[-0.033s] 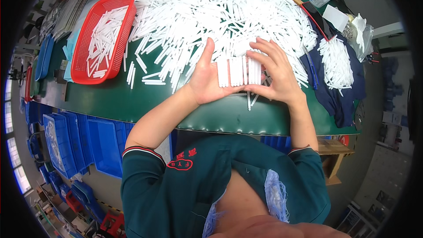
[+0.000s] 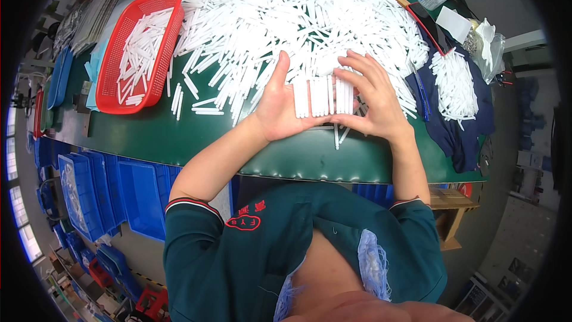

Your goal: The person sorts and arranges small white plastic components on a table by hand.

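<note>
A row of short white plastic sticks (image 2: 322, 96) lies side by side across the fingers of my left hand (image 2: 275, 106). That hand is palm up, its thumb raised at the left of the row. My right hand (image 2: 384, 100) curves round the row's right end, fingertips at the upper ends of the sticks and thumb at the lower ends. Past both hands spreads a large heap of similar white sticks (image 2: 256, 30). A couple of loose sticks (image 2: 337, 137) lie on the table beneath my hands.
A red perforated basket (image 2: 107, 92) with white sticks stands at the left on the green table (image 2: 208, 137). Another pile of sticks (image 2: 454, 86) rests on dark blue cloth (image 2: 471, 146) at the right, beside a blue pen (image 2: 424, 98). Blue bins (image 2: 140, 197) stand below the table's left side.
</note>
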`<state>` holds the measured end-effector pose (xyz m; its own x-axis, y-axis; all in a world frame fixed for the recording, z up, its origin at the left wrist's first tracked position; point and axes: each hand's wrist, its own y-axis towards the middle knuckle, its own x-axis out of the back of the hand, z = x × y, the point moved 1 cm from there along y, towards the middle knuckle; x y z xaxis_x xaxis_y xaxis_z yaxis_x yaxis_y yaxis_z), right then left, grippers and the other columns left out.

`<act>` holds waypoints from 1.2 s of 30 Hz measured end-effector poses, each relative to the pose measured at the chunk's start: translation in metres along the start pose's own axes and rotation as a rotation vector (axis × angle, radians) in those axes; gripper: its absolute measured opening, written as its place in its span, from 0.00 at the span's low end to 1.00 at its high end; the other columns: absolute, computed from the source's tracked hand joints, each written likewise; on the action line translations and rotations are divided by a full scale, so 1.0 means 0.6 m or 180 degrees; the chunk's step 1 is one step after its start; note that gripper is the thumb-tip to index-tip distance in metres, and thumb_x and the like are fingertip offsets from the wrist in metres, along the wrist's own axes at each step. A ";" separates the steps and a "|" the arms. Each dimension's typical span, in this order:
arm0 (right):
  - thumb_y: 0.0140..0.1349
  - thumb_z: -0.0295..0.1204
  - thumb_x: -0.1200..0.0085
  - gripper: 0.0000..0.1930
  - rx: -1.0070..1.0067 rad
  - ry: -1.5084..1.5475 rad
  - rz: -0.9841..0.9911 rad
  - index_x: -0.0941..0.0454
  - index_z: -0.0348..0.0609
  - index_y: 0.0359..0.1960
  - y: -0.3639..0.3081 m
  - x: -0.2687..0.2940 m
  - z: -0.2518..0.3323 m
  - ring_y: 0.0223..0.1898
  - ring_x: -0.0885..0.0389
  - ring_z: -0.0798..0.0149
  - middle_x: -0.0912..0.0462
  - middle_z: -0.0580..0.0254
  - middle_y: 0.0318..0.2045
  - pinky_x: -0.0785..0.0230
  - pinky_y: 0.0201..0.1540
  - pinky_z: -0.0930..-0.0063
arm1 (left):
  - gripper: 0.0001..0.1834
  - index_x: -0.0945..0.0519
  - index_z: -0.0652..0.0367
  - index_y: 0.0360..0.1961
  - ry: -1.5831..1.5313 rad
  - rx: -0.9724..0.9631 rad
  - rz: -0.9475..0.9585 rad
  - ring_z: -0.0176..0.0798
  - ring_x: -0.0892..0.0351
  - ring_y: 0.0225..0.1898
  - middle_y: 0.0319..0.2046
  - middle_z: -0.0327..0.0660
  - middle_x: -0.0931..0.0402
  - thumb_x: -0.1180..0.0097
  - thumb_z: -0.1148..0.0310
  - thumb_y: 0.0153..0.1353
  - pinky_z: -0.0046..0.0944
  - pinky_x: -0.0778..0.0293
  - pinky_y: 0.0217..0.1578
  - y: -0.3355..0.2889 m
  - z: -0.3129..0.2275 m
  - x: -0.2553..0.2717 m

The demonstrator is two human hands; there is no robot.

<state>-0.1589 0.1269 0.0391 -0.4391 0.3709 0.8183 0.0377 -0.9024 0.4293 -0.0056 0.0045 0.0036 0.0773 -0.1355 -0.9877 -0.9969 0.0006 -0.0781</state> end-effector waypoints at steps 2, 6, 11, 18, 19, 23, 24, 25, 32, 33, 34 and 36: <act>0.41 0.44 0.33 0.34 0.0007 -0.0029 -0.0021 0.26 0.45 0.52 0.001 0.001 0.000 0.61 0.34 0.49 0.28 0.55 0.55 0.46 0.63 0.49 | 0.52 0.48 0.58 0.68 0.0126 -0.0034 -0.0060 0.56 0.41 0.64 0.64 0.51 0.42 0.70 0.26 0.56 0.56 0.42 0.62 0.000 0.001 -0.005; 0.41 0.44 0.32 0.33 -0.0003 -0.0034 -0.0038 0.26 0.45 0.51 0.001 0.002 0.001 0.61 0.34 0.49 0.28 0.55 0.54 0.45 0.63 0.49 | 0.52 0.47 0.59 0.68 0.0223 -0.0066 -0.0144 0.56 0.41 0.64 0.63 0.51 0.41 0.70 0.26 0.56 0.56 0.42 0.62 0.001 0.001 -0.005; 0.40 0.44 0.32 0.33 0.0016 -0.0079 -0.0053 0.25 0.44 0.49 0.002 0.000 0.004 0.60 0.32 0.50 0.27 0.56 0.54 0.45 0.63 0.48 | 0.51 0.48 0.58 0.68 0.0071 0.0020 -0.0005 0.56 0.41 0.64 0.64 0.52 0.43 0.70 0.26 0.56 0.57 0.42 0.62 0.004 0.004 0.000; 0.40 0.42 0.31 0.32 -0.0097 -0.0381 -0.0595 0.25 0.43 0.48 -0.005 0.012 -0.012 0.58 0.30 0.52 0.25 0.55 0.52 0.42 0.61 0.50 | 0.55 0.48 0.65 0.67 -0.0050 0.0253 -0.0154 0.61 0.44 0.65 0.65 0.57 0.46 0.71 0.24 0.55 0.58 0.44 0.62 0.009 0.006 0.006; 0.40 0.41 0.31 0.32 -0.0175 -0.0652 -0.0856 0.26 0.42 0.48 -0.010 0.022 -0.033 0.56 0.29 0.52 0.25 0.55 0.51 0.41 0.61 0.53 | 0.55 0.48 0.65 0.67 -0.0050 0.0242 -0.0154 0.61 0.44 0.65 0.65 0.57 0.46 0.71 0.24 0.55 0.58 0.44 0.62 0.008 0.005 0.005; 0.48 0.42 0.33 0.30 -0.1378 -0.0926 -0.2259 0.26 0.38 0.49 -0.068 0.086 -0.148 0.52 0.27 0.49 0.23 0.51 0.49 0.37 0.56 0.61 | 0.58 0.48 0.68 0.66 -0.0177 0.0272 -0.0034 0.61 0.46 0.66 0.65 0.60 0.48 0.70 0.23 0.53 0.59 0.47 0.63 0.004 0.003 0.002; 0.50 0.45 0.35 0.30 -0.1738 -0.1302 -0.2353 0.26 0.38 0.50 -0.086 0.101 -0.170 0.54 0.28 0.49 0.24 0.50 0.50 0.38 0.57 0.60 | 0.58 0.48 0.68 0.66 -0.0175 0.0235 -0.0023 0.61 0.47 0.66 0.65 0.60 0.48 0.70 0.23 0.53 0.59 0.48 0.63 0.003 0.002 0.000; 0.52 0.48 0.37 0.31 -0.2100 -0.1677 -0.2435 0.26 0.38 0.51 -0.107 0.116 -0.192 0.55 0.29 0.49 0.24 0.49 0.50 0.39 0.58 0.58 | 0.58 0.48 0.68 0.66 -0.0169 0.0227 -0.0028 0.61 0.47 0.66 0.65 0.60 0.48 0.70 0.23 0.53 0.59 0.48 0.63 0.001 0.002 -0.001; 0.55 0.56 0.44 0.36 -0.3236 -0.3142 -0.1872 0.28 0.36 0.54 -0.220 0.143 -0.292 0.62 0.38 0.47 0.30 0.46 0.57 0.48 0.64 0.55 | 0.58 0.50 0.68 0.67 -0.0255 0.0273 0.0056 0.61 0.47 0.66 0.66 0.60 0.49 0.69 0.23 0.53 0.58 0.48 0.64 0.004 0.002 -0.003; 0.55 0.56 0.44 0.36 -0.3232 -0.3129 -0.1872 0.28 0.36 0.54 -0.203 0.139 -0.282 0.62 0.38 0.47 0.30 0.46 0.57 0.48 0.64 0.55 | 0.58 0.49 0.68 0.67 -0.0247 0.0265 0.0050 0.61 0.47 0.66 0.66 0.60 0.49 0.68 0.23 0.52 0.58 0.48 0.64 0.005 0.001 -0.002; 0.56 0.52 0.43 0.34 -0.2730 -0.2351 -0.2216 0.28 0.36 0.54 -0.180 0.134 -0.262 0.62 0.38 0.47 0.30 0.46 0.57 0.47 0.64 0.57 | 0.58 0.49 0.68 0.67 -0.0248 0.0260 0.0047 0.61 0.47 0.66 0.66 0.60 0.49 0.68 0.23 0.52 0.58 0.48 0.64 0.005 0.000 -0.002; 0.57 0.41 0.39 0.27 -0.1831 -0.1391 -0.2436 0.28 0.36 0.54 -0.131 0.120 -0.213 0.61 0.36 0.48 0.29 0.45 0.55 0.47 0.64 0.61 | 0.59 0.49 0.68 0.67 -0.0194 0.0295 0.0083 0.61 0.47 0.66 0.66 0.60 0.49 0.68 0.23 0.52 0.58 0.48 0.63 0.011 -0.001 -0.001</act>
<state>-0.3083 0.1967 0.0153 0.2005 0.8294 0.5214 -0.5951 -0.3197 0.7374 -0.0119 0.0043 0.0037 0.0547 -0.0738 -0.9958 -0.9935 0.0952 -0.0616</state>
